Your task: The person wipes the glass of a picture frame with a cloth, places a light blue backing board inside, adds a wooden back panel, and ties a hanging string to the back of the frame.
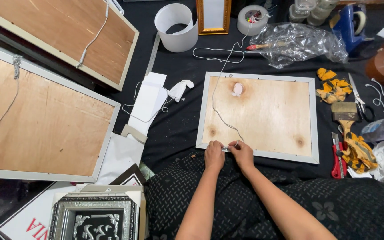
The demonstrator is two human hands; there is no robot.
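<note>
White cord (pixel 218 95) is running from twelve o'clock down the plywood-backed frame (pixel 263 115) lying before us, and we are pinching its end at the near rail, left hand (pixel 214 155) and right hand (pixel 242 153) both closed on it, best keeping it taut.

Both bare forearms reach forward from the lap, converging until the left hand (pixel 214 153) and right hand (pixel 242 152) sit close together, fingers curled and pinched, knuckles up.
</note>
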